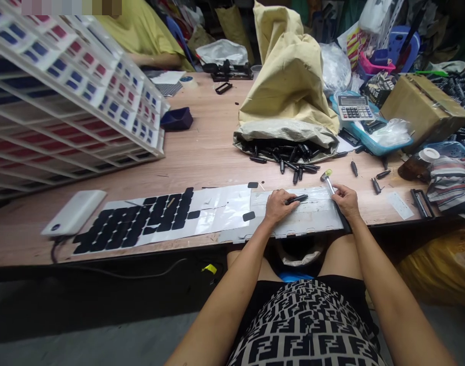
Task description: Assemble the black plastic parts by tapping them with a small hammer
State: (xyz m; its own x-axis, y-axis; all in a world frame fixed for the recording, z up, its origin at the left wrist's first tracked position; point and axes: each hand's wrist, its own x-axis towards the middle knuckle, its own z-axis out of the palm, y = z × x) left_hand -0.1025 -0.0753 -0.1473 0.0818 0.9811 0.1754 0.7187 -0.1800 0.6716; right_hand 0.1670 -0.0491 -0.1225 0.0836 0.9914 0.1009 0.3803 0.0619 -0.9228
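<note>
My left hand (279, 205) is closed around a small black pen-like part (297, 199), pressing it onto a clear plastic sheet (301, 216) at the table's near edge. My right hand (345, 200) grips a slim metal tool (327, 182) with a yellow-green tip, angled toward the same sheet. A long backing sheet (217, 211) to the left carries several black adhesive pads (141, 221). Two loose pads (249, 216) lie near my left hand.
A beige sack (289, 76) spills several black parts (286, 155) behind my hands. A white rack (64, 101) of labelled trays stands left, a white power bank (74, 212) beside it. A calculator (355, 107), blue tray and cardboard box (423, 104) sit right. Another person's arm rests far back.
</note>
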